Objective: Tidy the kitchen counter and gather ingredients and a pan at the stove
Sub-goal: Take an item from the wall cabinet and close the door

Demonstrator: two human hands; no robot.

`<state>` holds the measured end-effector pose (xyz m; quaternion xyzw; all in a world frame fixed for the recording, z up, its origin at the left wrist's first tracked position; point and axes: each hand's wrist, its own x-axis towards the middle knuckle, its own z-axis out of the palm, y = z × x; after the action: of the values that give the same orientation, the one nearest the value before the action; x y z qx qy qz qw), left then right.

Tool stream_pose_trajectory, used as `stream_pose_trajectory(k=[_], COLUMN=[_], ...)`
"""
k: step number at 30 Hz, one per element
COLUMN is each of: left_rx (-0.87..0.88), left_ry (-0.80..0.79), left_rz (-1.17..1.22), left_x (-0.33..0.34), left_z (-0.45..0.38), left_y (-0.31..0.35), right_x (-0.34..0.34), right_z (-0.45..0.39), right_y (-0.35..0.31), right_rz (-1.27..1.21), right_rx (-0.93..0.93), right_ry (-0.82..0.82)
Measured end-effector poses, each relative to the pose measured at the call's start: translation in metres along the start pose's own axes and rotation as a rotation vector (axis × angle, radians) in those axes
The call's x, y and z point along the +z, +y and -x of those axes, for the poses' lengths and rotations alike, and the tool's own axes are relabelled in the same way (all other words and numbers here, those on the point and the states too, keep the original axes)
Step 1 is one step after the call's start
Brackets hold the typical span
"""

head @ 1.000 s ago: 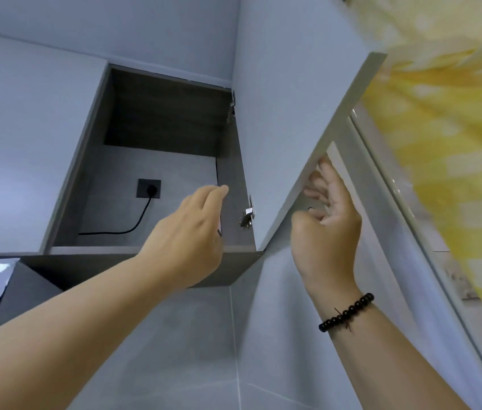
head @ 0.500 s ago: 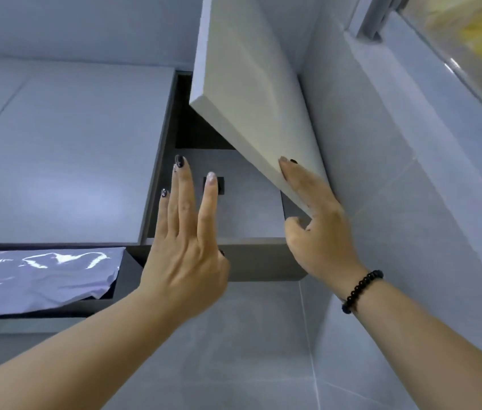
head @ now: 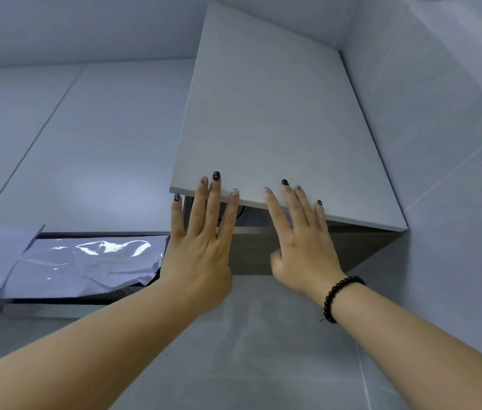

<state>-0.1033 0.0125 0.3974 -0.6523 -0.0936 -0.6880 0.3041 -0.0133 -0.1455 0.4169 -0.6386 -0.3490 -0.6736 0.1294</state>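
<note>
Head view: cabinet door (head: 278, 122) nearly closed at twelve o'clock; left hand (head: 201, 232) and right hand (head: 302, 232), flat-fingered and gripping nothing, should be pressed evenly.

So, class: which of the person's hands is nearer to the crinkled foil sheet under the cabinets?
Left. The left hand is right beside the foil sheet, at its right end; the right hand lies further right, fingers on the cabinet door.
</note>
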Motion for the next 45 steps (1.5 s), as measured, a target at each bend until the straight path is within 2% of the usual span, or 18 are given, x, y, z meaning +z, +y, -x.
stream_pose_trajectory(k=[2,6,9,13,24,33,45], left_rx=[-0.029,-0.107,-0.103,-0.069,-0.016,-0.006,0.03], left_ry=[-0.04,-0.25,-0.295,-0.327,-0.458,-0.513,-0.572], left_rz=[0.031,-0.018,-0.073,-0.144,-0.116,0.066,0.115], left_x=[-0.001,0.002,0.012,0.026,0.053,0.058,0.047], left_z=[0.0,-0.004,-0.003,0.001,0.004,0.003,-0.004], left_y=[0.006,0.019,0.02,0.014,0.005,0.0,-0.006], right_x=[0.004,0.011,0.019,0.031,0.042,0.045,0.039], right_z=[0.0,0.0,0.001,0.0,-0.001,-0.002,-0.002], right_y=[0.001,0.003,0.004,0.001,0.004,0.004,0.002], right_rz=[0.044,0.132,0.198,0.276,0.355,0.366,0.316], right_rx=[-0.008,-0.025,-0.035,-0.013,-0.017,-0.005,0.016], right_ry=[-0.019,-0.089,-0.116,-0.139,-0.268,-0.349,-0.372])
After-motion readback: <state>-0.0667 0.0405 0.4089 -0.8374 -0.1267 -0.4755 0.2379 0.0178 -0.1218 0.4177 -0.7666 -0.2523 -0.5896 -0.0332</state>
